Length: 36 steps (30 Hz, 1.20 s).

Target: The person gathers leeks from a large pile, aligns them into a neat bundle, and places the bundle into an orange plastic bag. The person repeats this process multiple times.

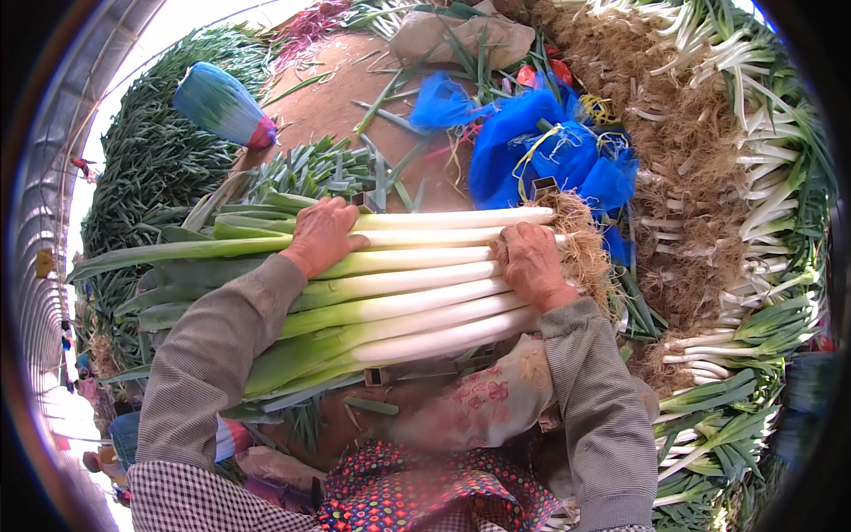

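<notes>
A thick row of leeks (425, 272) lies side by side in front of me, roots to the right and green leaves to the left. My left hand (324, 234) rests over the upper stalks where white turns to green, its thumb lying along one stalk. Near the root end, my right hand (528, 259) lies curled on the white shanks, its fingertips bent at the upper stalks. Tangled brown roots (585, 246) stick out just beyond it. Ends of a metal frame (374, 377) show below and above the leeks.
Blue mesh bags (532, 146) with yellow ties lie beyond the leeks. A long pile of rooted leeks (685, 199) runs down the right side. Cut green leaves (159, 133) are heaped at upper left, beside a wrapped leek bundle (223, 103). Loose leaves lie on the dirt floor (326, 93).
</notes>
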Tool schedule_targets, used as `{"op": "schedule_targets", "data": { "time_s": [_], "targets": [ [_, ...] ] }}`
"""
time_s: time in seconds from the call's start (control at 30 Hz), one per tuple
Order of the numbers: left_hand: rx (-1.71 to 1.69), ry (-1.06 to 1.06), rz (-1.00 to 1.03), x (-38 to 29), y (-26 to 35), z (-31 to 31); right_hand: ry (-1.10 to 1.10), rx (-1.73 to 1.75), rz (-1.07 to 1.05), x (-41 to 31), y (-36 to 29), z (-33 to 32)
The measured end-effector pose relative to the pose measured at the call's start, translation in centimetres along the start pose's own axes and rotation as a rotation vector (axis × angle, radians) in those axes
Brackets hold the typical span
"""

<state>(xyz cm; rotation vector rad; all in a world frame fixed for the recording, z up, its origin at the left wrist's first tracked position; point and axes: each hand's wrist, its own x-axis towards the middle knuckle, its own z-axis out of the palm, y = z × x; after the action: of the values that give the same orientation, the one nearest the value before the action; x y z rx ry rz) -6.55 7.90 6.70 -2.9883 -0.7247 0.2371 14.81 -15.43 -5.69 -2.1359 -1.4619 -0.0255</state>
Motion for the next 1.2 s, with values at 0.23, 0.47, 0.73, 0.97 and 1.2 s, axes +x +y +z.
{"op": "schedule_targets", "data": {
  "time_s": [0.23,0.47,0.73,0.97,1.2],
  "targets": [
    [-0.041,-0.001,-0.097,1.3,0.6,-0.5,0.035,0.082,-0.108,0.8,1.2,-0.6],
    [-0.045,0.150,0.094,1.0,-2.0,3.7,-0.071,0.043,0.008,2.1,0.2,2.0],
    [-0.076,0.176,0.095,2.2,11.4,4.6,-0.073,0.090,0.070,1.6,0.6,2.3],
    [-0.032,0.142,0.122,2.8,11.3,5.6,0.295,0.165,0.129,0.5,9.0,-8.5],
    [-0.021,0.207,0.155,2.7,10.8,5.5,0.516,0.308,0.990,-26.5,23.0,-9.9]
  ]
}}
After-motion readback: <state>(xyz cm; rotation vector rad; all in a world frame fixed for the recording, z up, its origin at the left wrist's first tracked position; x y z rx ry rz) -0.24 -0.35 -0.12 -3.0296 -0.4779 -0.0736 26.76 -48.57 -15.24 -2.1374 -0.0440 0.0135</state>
